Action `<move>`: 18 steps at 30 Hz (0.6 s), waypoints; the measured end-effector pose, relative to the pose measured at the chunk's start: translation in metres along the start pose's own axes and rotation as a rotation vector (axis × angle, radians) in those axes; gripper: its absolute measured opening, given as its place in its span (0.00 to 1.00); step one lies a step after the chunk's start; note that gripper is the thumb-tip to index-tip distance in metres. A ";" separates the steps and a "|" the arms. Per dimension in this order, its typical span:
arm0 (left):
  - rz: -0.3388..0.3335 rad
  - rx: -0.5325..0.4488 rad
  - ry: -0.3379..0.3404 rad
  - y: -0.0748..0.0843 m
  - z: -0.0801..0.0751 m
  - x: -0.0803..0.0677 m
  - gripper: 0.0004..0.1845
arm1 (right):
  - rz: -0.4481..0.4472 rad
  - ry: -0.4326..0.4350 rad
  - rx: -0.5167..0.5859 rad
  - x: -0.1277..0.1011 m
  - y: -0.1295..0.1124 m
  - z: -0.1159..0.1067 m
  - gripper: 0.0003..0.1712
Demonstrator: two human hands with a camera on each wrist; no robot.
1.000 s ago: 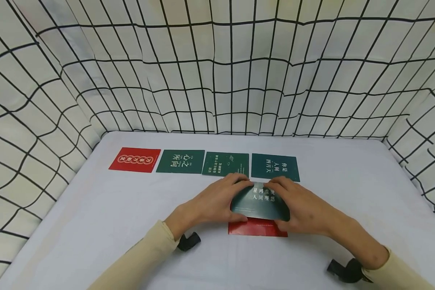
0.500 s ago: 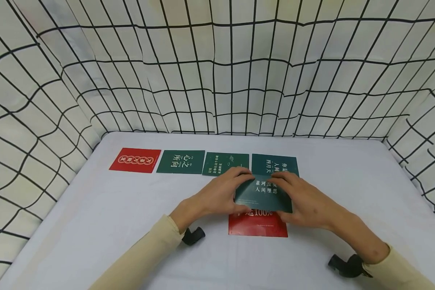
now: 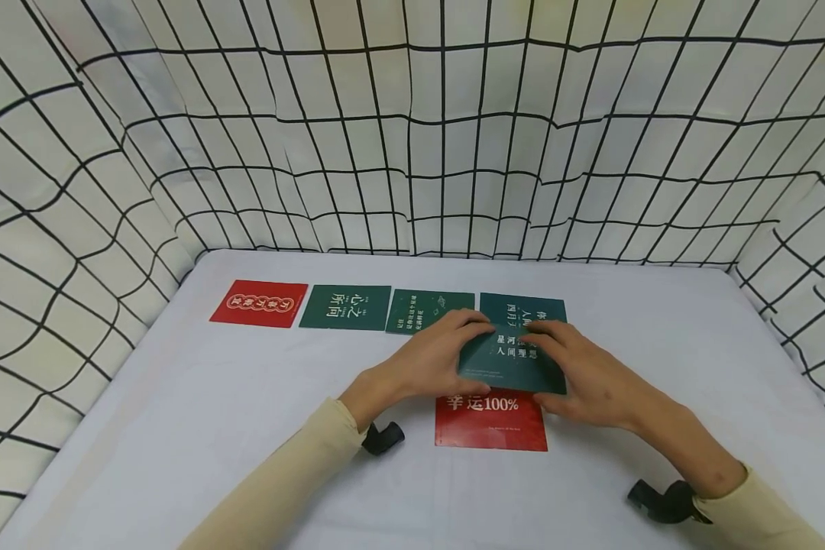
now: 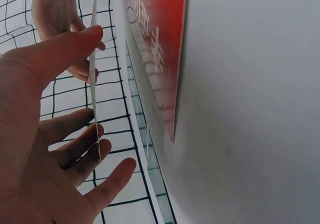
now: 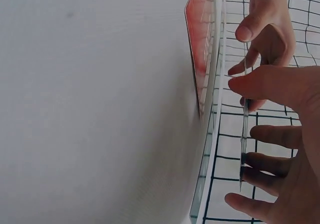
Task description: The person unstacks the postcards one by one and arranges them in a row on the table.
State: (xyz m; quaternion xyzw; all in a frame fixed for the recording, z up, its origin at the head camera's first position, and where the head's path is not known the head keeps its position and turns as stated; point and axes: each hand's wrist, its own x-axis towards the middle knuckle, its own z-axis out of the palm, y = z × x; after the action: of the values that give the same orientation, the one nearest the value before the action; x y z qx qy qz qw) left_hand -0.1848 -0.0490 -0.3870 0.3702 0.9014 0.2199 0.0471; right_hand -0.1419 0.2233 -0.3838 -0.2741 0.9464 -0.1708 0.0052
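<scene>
In the head view both hands hold one dark green card point(image 3: 512, 357) with white characters, just above the table. My left hand point(image 3: 454, 345) pinches its left edge and my right hand point(image 3: 557, 359) pinches its right edge. The card's far part overlaps the rightmost green card point(image 3: 524, 304) of the far row. Below it a red card point(image 3: 491, 422) lies flat on the white table point(image 3: 179, 428). The left wrist view shows the held card point(image 4: 93, 79) edge-on between thumb and fingers, with the red card point(image 4: 160, 49) beyond. In the right wrist view the held card point(image 5: 244, 134) is also edge-on.
A row of cards lies along the far side: a red card point(image 3: 260, 303), a green card point(image 3: 346, 307) and a smaller green card point(image 3: 422, 309). White cloth walls with a black grid point(image 3: 412, 153) enclose the table on three sides.
Both hands carried the green card away from me toward the far row. The red card beneath it, mostly covered before, now shows its white lettering.
</scene>
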 end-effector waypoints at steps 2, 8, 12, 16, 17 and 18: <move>-0.002 -0.007 0.001 0.001 0.000 0.002 0.45 | 0.008 0.006 -0.011 0.000 0.001 -0.001 0.51; -0.017 -0.044 -0.005 0.000 -0.001 0.009 0.45 | 0.037 0.028 -0.056 -0.001 0.005 -0.003 0.51; -0.016 -0.053 -0.011 -0.002 0.001 0.013 0.45 | 0.057 0.020 -0.050 -0.002 0.008 -0.005 0.52; -0.021 -0.065 0.000 -0.004 0.002 0.016 0.46 | 0.051 0.038 -0.030 -0.003 0.012 -0.010 0.51; -0.026 -0.064 0.004 -0.004 0.002 0.017 0.46 | 0.052 0.043 -0.024 -0.004 0.014 -0.011 0.51; -0.031 -0.064 0.007 -0.004 0.002 0.017 0.46 | 0.054 0.047 -0.019 -0.004 0.015 -0.012 0.51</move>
State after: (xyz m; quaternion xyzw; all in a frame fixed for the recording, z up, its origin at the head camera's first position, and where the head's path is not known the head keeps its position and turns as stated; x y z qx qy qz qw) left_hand -0.1996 -0.0391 -0.3891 0.3538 0.8996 0.2491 0.0594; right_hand -0.1472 0.2413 -0.3778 -0.2445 0.9548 -0.1681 -0.0149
